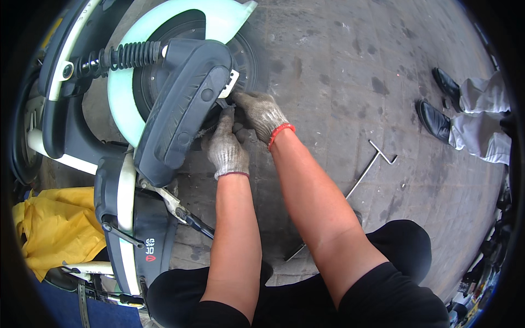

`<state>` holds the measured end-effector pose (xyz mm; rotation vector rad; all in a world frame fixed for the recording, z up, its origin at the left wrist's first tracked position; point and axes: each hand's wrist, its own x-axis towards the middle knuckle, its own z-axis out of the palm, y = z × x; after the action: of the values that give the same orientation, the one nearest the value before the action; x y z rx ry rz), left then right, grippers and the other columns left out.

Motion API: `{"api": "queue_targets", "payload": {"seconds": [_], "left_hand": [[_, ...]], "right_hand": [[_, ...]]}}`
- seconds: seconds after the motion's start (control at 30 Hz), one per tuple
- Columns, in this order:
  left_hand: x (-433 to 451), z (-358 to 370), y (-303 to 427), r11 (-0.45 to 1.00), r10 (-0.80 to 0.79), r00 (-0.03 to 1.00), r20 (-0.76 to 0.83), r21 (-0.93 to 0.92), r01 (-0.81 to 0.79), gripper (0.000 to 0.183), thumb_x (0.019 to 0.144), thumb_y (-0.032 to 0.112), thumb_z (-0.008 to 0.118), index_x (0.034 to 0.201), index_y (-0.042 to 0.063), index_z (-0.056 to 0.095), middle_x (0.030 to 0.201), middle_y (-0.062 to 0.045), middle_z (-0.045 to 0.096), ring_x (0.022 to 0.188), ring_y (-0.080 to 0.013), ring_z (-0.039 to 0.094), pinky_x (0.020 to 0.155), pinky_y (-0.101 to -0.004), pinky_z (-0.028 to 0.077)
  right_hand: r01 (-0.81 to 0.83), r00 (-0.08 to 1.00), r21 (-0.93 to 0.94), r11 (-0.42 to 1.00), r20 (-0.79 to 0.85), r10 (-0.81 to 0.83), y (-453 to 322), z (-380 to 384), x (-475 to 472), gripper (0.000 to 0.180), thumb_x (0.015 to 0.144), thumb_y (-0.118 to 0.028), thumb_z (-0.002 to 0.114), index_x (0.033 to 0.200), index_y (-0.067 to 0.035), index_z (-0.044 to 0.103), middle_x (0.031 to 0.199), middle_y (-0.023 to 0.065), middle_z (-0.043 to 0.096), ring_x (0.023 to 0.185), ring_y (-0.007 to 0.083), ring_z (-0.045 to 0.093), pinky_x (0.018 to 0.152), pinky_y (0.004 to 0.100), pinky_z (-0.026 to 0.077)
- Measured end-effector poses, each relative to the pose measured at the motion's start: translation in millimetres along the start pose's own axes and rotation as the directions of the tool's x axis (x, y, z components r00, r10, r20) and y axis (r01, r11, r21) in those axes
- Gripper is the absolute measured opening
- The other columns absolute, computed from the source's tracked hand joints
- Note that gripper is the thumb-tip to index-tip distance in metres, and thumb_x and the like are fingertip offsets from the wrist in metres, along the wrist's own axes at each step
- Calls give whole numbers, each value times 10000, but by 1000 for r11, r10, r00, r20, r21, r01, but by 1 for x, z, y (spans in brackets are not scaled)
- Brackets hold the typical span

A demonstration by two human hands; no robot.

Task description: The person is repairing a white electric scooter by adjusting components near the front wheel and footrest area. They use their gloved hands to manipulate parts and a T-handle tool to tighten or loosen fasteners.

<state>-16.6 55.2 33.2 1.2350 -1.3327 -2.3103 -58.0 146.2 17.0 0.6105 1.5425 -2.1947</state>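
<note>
My left hand point(226, 149), in a knitted work glove, reaches under the rear end of the black plastic swingarm cover point(186, 115). Its thumb is at a small grey part point(223, 103) beside a pale slotted metal bracket point(229, 84). Close by on the right, my right hand point(260, 115), in a matching glove with a red cuff, has its fingers curled beside the lower end of the bracket. Both hands' fingertips are largely hidden, so any grip is unclear. Behind the cover are the black rear wheel point(248, 53) and a mint-green mudguard point(125, 98) of an electric scooter.
A coil-spring shock absorber point(135, 55) joins the scooter's frame. A T-handle wrench point(366, 168) lies on the stained paved floor point(328, 82), partly behind my right forearm. Another person's black shoes point(434, 121) are at right. Yellow cloth point(61, 225) hangs at lower left.
</note>
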Motion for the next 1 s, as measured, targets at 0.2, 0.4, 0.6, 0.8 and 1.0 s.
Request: {"api": "queue_targets", "payload": {"seconds": [0.2, 0.4, 0.6, 0.8, 1.0], "left_hand": [[-6, 4, 9, 1000, 4, 999, -33, 1, -4, 191, 857, -50, 794, 1027, 10, 729, 877, -64, 718, 606, -106, 563, 486, -242, 381], [-2, -1, 8, 998, -51, 997, -59, -43, 48, 166, 878, -36, 779, 1033, 6, 738, 833, -45, 686, 587, -94, 508, 494, -234, 361], [5, -6, 3, 999, -39, 995, 90, -5, 40, 193, 921, 69, 803, 1102, 55, 736, 847, -10, 684, 598, -79, 530, 488, -226, 366], [17, -9, 10, 971, -238, 950, 202, 88, 224, 292, 978, 413, 779, 1166, 198, 717, 909, 74, 715, 695, -37, 630, 528, -193, 442], [27, -15, 9, 963, -244, 945, 220, 169, 209, 258, 977, 464, 759, 1082, 234, 703, 865, 93, 705, 683, -26, 636, 530, -199, 472]], "right_hand": [[6, 996, -8, 1000, -88, -7, -2, 7, 2, 381, 966, -285, 716, 1045, 86, 745, 840, 158, 737, 711, 228, 683, 683, 370, 556], [6, 997, -49, 999, -81, -10, -1, 6, 2, 367, 955, -272, 706, 1027, 86, 740, 836, 154, 731, 708, 226, 678, 664, 384, 546], [-38, 993, -31, 999, -114, 34, -3, 11, -3, 431, 940, -326, 680, 1059, 78, 774, 896, 192, 765, 819, 231, 703, 783, 404, 550], [3, 999, 45, 999, -39, -1, -3, 11, -18, 427, 982, -329, 661, 1142, 51, 768, 898, 131, 755, 792, 205, 679, 757, 386, 546], [-61, 998, 117, 991, 15, 59, -3, 14, -18, 418, 1009, -365, 669, 1125, 26, 763, 867, 92, 740, 722, 151, 658, 658, 336, 523]]}}
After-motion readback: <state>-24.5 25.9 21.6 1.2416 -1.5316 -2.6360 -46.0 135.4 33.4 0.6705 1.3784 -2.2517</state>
